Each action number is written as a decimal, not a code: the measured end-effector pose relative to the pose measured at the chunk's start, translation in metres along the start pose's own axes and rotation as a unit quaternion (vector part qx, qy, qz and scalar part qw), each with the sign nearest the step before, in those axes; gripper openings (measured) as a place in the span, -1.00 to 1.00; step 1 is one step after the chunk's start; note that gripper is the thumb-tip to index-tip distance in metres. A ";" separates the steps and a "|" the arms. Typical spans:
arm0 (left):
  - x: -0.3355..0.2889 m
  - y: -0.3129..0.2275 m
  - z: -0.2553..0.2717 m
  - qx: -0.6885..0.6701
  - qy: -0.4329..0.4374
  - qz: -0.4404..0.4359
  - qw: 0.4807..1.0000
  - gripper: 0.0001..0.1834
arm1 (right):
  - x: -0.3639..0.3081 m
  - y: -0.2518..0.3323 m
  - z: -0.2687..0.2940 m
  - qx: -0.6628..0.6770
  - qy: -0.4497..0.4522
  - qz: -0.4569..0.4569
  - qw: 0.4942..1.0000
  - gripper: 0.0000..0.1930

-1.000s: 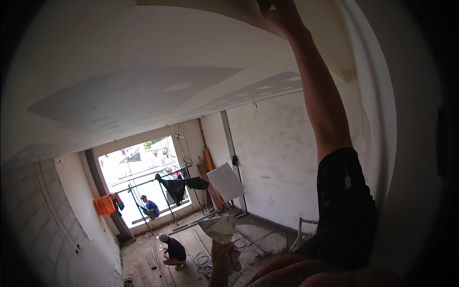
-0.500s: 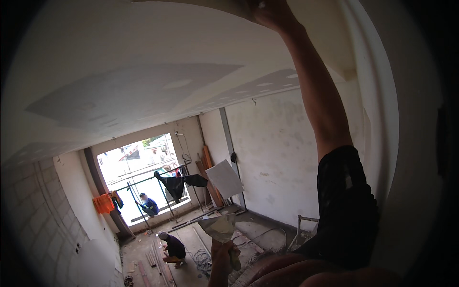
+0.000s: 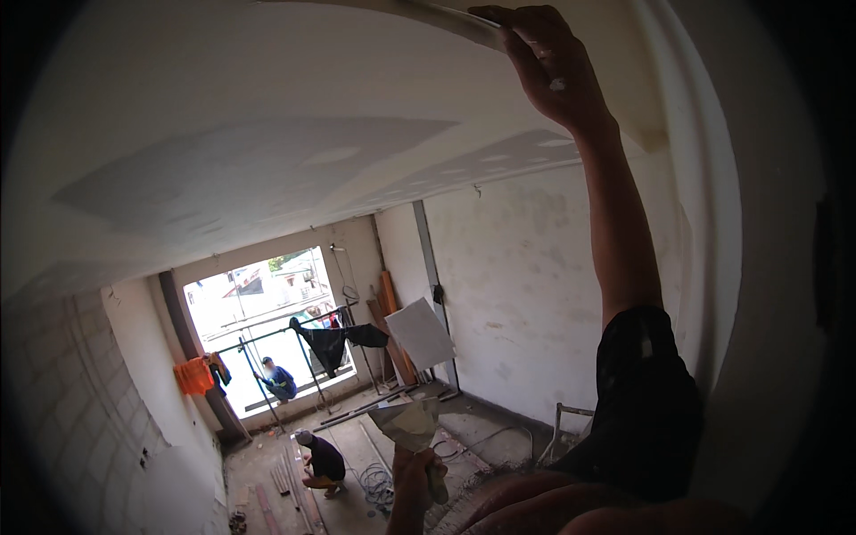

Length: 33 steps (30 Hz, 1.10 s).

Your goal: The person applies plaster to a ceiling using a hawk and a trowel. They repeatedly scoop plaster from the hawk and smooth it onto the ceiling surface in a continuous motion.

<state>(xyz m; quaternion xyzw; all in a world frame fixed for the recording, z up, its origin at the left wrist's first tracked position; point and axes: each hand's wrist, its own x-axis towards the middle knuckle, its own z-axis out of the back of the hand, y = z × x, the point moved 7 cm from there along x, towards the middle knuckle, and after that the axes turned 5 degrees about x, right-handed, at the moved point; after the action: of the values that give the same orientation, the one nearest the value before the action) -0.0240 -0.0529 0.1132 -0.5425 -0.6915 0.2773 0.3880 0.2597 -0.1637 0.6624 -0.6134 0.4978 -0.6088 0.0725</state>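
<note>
Low in the middle, my left hand (image 3: pixel 415 477) grips the handle of a putty knife (image 3: pixel 408 423), its broad blade pointing up and smeared with pale filler. My right hand (image 3: pixel 555 67) is raised overhead on a nearly straight arm, fingers closed round the end of a long, flat plastering blade (image 3: pixel 459 22). The blade lies close to the ceiling (image 3: pixel 267 80); whether its edge touches all along I cannot tell. Part of it runs out of the picture at the top. A white smear marks the back of my right hand.
Far below, one person (image 3: pixel 325 459) crouches beside long strips on the floor; another (image 3: pixel 278 379) sits at the window opening (image 3: pixel 259 312). Dark cloth (image 3: pixel 321 348) hangs on a rail. A pale board (image 3: pixel 421 334) leans near the corner. Cables (image 3: pixel 379 486) lie coiled on the floor.
My right hand has come down and to the right from the top edge, with the plastering blade in it. My left hand and the putty knife hold their place.
</note>
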 end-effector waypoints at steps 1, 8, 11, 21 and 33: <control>0.002 0.000 0.001 0.003 0.003 0.003 1.000 -0.37 | 0.000 -0.003 0.009 0.001 -0.007 -0.024 1.000 -0.58; 0.002 0.002 0.004 -0.017 0.000 0.006 1.000 -0.40 | 0.056 -0.029 -0.011 -0.057 -0.048 -0.018 0.997 -0.71; 0.002 0.003 0.004 -0.022 -0.003 0.010 1.000 -0.40 | 0.065 -0.036 -0.026 -0.055 -0.047 -0.019 0.997 -0.73; -0.001 -0.004 0.001 -0.008 0.010 -0.007 1.000 -0.39 | 0.069 -0.038 -0.036 -0.054 -0.060 -0.011 0.997 -0.73; 0.003 -0.001 0.003 -0.016 0.012 0.002 1.000 -0.47 | 0.074 -0.042 -0.048 -0.087 -0.037 -0.017 0.995 -0.68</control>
<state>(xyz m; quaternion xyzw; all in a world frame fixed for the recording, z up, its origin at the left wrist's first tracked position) -0.0274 -0.0499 0.1137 -0.5536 -0.6902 0.2603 0.3865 0.2245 -0.1696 0.7533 -0.6475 0.5357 -0.5412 0.0267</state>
